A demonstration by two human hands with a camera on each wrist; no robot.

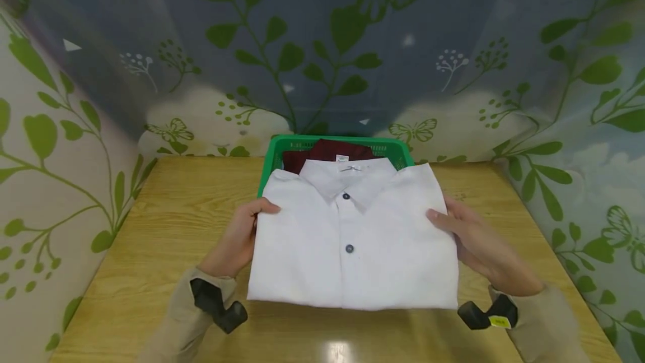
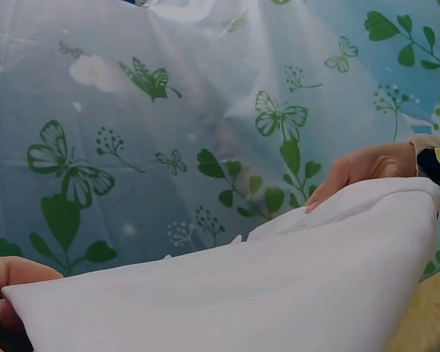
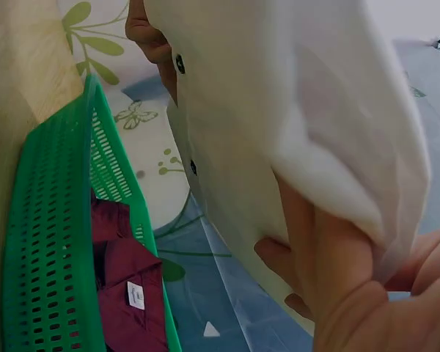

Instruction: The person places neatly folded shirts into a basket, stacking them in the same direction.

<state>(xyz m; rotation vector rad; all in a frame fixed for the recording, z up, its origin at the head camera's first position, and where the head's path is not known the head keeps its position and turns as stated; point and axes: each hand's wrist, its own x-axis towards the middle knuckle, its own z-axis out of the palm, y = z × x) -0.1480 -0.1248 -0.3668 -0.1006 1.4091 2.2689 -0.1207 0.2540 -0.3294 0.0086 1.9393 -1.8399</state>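
A white shirt (image 1: pixel 307 240), folded into a rectangle with its collar at the far end and two dark buttons showing, is held up between both hands. My left hand (image 1: pixel 238 235) grips its left edge, thumb on top and fingers underneath. On the opposite edge my right hand (image 1: pixel 478 240) holds it the same way; in the right wrist view those fingers (image 3: pixel 330 249) reach under the cloth. The shirt's far part overlaps a green basket (image 1: pixel 269 161) in the head view, hiding much of it. Inside the basket lies a dark red garment (image 3: pixel 132 293) with a white label.
The wooden table (image 1: pixel 186 200) extends on both sides of the basket. A leaf-and-butterfly patterned curtain (image 1: pixel 302 32) hangs behind the table and along both sides. Each wrist carries a black strapped device (image 1: pixel 216 304).
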